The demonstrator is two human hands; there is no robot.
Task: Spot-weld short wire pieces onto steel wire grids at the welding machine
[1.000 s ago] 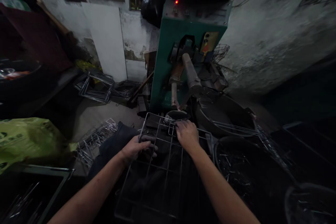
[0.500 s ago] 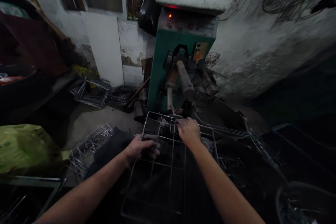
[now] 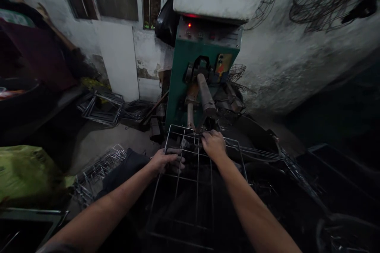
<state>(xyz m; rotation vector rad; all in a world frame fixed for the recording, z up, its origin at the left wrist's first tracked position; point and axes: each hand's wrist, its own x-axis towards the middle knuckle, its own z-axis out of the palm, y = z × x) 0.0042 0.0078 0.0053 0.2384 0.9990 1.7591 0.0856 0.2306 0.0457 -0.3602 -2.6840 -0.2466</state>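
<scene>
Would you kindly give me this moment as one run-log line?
left hand: holding grid by left side | right hand: on grid's far edge | grid: in front of machine | red light: lit

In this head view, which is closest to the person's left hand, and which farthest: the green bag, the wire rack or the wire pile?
1. Wire rack: in the left hand itself.
2. Wire pile: off to the left, past the dark cloth.
3. Green bag: farther left, at the picture's edge.
</scene>
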